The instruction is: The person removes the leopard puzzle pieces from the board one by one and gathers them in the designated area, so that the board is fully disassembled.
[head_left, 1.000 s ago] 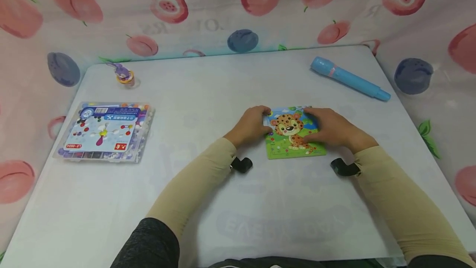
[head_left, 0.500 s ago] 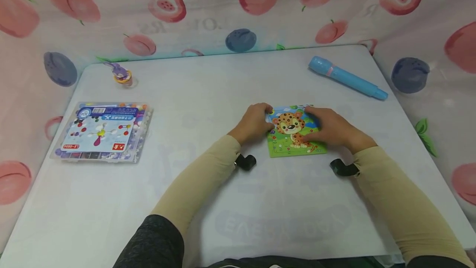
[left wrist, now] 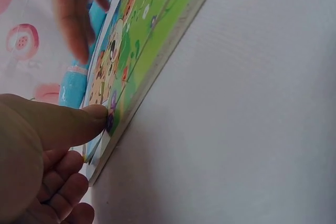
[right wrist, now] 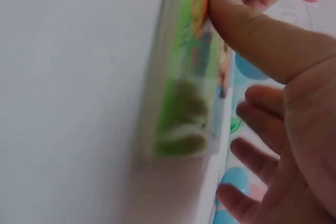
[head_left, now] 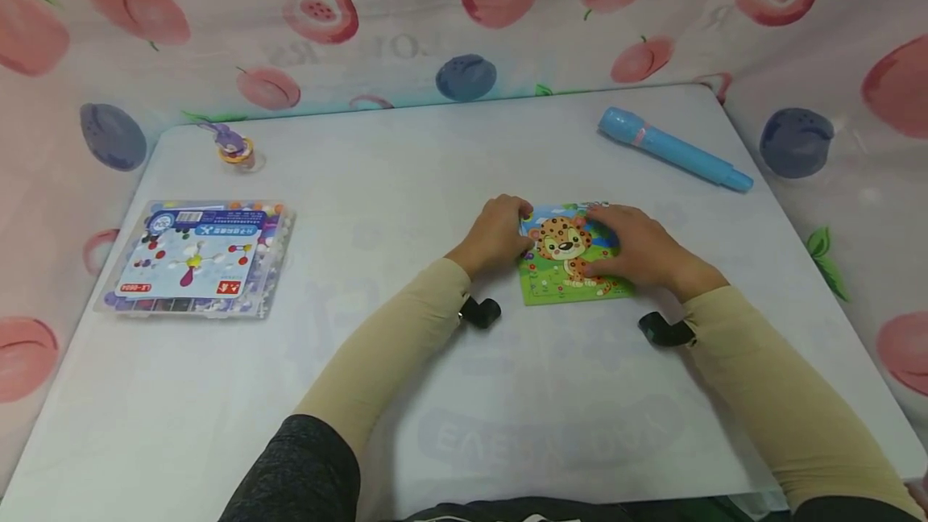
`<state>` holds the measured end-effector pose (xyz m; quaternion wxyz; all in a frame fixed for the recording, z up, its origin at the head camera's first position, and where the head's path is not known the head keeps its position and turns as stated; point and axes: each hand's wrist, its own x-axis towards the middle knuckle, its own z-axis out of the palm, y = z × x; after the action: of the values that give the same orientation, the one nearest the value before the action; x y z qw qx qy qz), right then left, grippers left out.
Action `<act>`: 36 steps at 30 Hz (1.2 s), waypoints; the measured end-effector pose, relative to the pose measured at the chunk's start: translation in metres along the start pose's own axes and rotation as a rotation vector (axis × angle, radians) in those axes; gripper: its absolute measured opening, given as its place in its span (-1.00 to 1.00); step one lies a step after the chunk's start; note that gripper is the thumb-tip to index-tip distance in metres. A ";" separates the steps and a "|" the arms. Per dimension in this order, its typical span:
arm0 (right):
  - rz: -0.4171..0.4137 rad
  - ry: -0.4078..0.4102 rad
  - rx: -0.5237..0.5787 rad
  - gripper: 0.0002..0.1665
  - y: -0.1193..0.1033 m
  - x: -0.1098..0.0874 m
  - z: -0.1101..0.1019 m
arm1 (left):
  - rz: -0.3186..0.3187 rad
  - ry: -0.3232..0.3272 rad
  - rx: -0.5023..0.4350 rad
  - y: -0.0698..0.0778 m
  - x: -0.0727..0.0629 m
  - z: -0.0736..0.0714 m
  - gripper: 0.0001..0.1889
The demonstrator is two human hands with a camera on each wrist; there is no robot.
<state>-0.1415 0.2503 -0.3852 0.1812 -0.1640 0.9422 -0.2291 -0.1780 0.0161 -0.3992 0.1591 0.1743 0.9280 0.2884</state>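
A flat, square picture puzzle (head_left: 545, 287) with a spotted leopard cub on green and blue lies on the white table. My left hand (head_left: 496, 236) pinches its left edge. In the left wrist view, the left thumb (left wrist: 86, 121) presses on the face near a corner, a thin layer stands slightly up from the board there, and the other fingers are bent below. Over the right part is my right hand (head_left: 645, 248). Its thumb (right wrist: 236, 17) touches the picture in the right wrist view, while the other fingers hang loosely bent beyond the far side.
At the left of the table (head_left: 362, 393) lies a clear box (head_left: 192, 260) of coloured molecule-model parts with a blue label. Behind it stands a small purple figurine (head_left: 232, 145). A thick light-blue tube (head_left: 674, 149) lies at the back right. A fruit-print curtain (head_left: 391, 14) surrounds the table.
The left hand has shifted slightly up and right along the puzzle's left edge. The right hand has moved a little left over the picture. The puzzle stays nearly in place.
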 end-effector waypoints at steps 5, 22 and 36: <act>-0.049 -0.056 0.005 -0.03 -0.001 0.002 -0.002 | 0.007 -0.017 0.015 0.002 0.000 -0.001 -0.48; -0.046 -0.063 -0.017 -0.02 -0.003 0.003 -0.003 | 0.062 0.003 -0.064 0.000 -0.001 0.001 -0.45; -0.030 -0.071 -0.013 -0.03 -0.004 0.004 0.001 | 0.082 -0.070 -0.031 -0.001 0.006 0.000 -0.39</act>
<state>-0.1440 0.2452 -0.3850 0.2099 -0.1875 0.9341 -0.2197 -0.1833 0.0176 -0.4016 0.1824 0.2198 0.9093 0.3025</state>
